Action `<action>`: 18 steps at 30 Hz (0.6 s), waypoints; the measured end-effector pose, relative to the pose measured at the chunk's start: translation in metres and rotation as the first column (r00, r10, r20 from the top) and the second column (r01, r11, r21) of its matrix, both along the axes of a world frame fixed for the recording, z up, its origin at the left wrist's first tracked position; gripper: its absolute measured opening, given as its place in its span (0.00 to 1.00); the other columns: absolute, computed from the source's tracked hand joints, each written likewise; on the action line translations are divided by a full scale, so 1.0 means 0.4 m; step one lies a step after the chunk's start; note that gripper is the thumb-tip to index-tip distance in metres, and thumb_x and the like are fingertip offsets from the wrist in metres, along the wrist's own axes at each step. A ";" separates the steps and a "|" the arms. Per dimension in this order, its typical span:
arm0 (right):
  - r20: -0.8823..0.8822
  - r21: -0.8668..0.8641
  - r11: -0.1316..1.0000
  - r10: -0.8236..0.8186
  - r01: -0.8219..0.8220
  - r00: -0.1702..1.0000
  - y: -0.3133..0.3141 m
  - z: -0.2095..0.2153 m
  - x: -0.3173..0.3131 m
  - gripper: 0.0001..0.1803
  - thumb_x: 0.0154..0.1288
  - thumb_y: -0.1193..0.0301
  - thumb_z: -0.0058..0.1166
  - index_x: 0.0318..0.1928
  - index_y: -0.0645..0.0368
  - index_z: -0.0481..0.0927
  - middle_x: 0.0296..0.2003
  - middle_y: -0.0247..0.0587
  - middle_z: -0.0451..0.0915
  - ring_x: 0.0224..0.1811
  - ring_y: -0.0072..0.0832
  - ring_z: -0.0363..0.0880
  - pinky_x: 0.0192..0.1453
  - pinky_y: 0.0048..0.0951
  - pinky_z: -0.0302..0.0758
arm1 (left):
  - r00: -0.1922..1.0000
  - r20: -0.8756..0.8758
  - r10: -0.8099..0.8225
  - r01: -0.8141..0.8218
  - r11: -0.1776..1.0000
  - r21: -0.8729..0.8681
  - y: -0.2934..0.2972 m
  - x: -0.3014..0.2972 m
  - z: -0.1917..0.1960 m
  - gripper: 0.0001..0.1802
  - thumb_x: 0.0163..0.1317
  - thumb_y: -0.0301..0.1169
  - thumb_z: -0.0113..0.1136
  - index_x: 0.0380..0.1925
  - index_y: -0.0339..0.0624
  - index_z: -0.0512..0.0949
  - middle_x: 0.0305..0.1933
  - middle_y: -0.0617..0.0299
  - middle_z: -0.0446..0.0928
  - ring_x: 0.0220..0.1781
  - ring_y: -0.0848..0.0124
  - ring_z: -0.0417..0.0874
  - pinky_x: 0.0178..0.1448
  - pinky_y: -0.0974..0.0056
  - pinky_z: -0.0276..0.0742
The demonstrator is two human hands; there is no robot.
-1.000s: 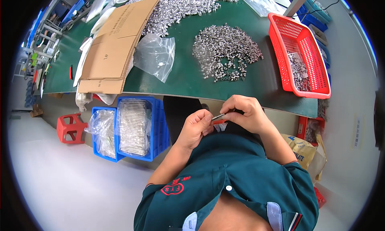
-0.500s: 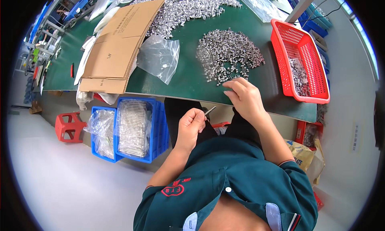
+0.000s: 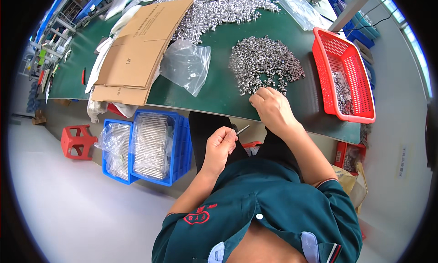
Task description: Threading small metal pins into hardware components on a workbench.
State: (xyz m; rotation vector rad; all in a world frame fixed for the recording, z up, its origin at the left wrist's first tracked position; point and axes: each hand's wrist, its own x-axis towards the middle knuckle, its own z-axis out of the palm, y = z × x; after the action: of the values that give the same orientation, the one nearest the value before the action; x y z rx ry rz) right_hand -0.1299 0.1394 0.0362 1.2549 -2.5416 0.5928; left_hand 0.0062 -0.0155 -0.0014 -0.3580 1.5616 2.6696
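My left hand is closed in front of my body, below the table's near edge. Between its thumb and fingers it pinches a thin metal rod, whose free end points up to the right. My right hand reaches over the table edge to the near side of a pile of small shiny metal cylinders. Its fingers are bent together at the closest pieces, and their tips are partly hidden, so what they grip cannot be made out.
On the green table, a larger heap of metal pieces lies behind a clear plastic bag and flat cardboard. A red basket stands right. Blue crates of rods and a red stool are lower left.
My right hand has moved slightly left, and its fingers have drawn together at the pile's near edge. My left hand still holds the rod. The view has shifted a little.
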 end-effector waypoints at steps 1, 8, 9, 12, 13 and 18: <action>0.001 0.002 1.000 0.000 0.000 1.000 0.004 0.002 0.005 0.05 0.49 0.79 0.56 0.30 0.59 0.76 0.27 0.40 0.74 0.32 0.38 0.75 0.38 0.36 0.74 | 1.000 0.000 -0.003 0.003 1.000 -0.003 -0.001 0.000 0.000 0.11 0.68 0.31 0.50 0.27 0.38 0.71 0.18 0.71 0.63 0.20 0.83 0.61 0.25 0.75 0.57; 0.074 -0.037 0.988 -0.144 0.147 0.987 0.074 0.004 0.039 0.04 0.52 0.78 0.55 0.30 0.60 0.74 0.27 0.42 0.73 0.32 0.42 0.74 0.37 0.39 0.73 | 1.000 0.006 -0.027 0.027 1.000 -0.013 -0.002 -0.001 -0.007 0.10 0.67 0.31 0.51 0.27 0.38 0.71 0.19 0.70 0.63 0.20 0.82 0.60 0.26 0.74 0.59; 0.065 -0.087 0.983 -0.158 0.163 0.985 0.081 -0.003 0.038 0.05 0.52 0.79 0.55 0.30 0.60 0.74 0.26 0.43 0.73 0.32 0.42 0.74 0.37 0.39 0.73 | 0.999 0.003 -0.034 0.034 0.999 -0.017 0.001 -0.002 -0.006 0.11 0.67 0.31 0.51 0.27 0.38 0.71 0.19 0.70 0.63 0.20 0.82 0.60 0.26 0.74 0.59; 0.019 -0.143 0.973 -0.182 0.183 0.983 0.091 -0.023 0.042 0.05 0.51 0.79 0.55 0.29 0.59 0.74 0.26 0.41 0.74 0.30 0.40 0.75 0.33 0.37 0.74 | 0.999 -0.003 -0.050 0.050 0.999 -0.020 0.008 -0.007 -0.004 0.11 0.67 0.31 0.51 0.27 0.38 0.70 0.19 0.70 0.63 0.20 0.82 0.60 0.26 0.74 0.59; -0.028 -0.205 0.963 -0.182 0.172 0.983 0.093 -0.036 0.041 0.05 0.50 0.80 0.55 0.29 0.59 0.74 0.26 0.41 0.75 0.30 0.39 0.75 0.33 0.36 0.74 | 0.999 -0.011 -0.048 0.048 0.999 -0.018 0.012 -0.009 -0.002 0.11 0.67 0.31 0.51 0.27 0.38 0.70 0.19 0.70 0.63 0.20 0.82 0.60 0.26 0.74 0.59; -0.090 -0.330 0.918 -0.263 0.221 0.961 0.106 -0.049 0.052 0.06 0.48 0.80 0.58 0.28 0.58 0.75 0.27 0.38 0.76 0.29 0.37 0.75 0.34 0.36 0.73 | 0.999 -0.009 -0.041 0.041 0.998 -0.037 0.016 -0.005 -0.002 0.11 0.68 0.31 0.51 0.27 0.38 0.70 0.20 0.70 0.64 0.20 0.82 0.60 0.26 0.74 0.59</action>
State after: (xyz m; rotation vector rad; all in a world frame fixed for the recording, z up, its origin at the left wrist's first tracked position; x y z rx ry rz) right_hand -0.1091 0.1816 0.0168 0.8242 -2.3246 0.7934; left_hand 0.0044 -0.0091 -0.0022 -0.3118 1.6043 2.6192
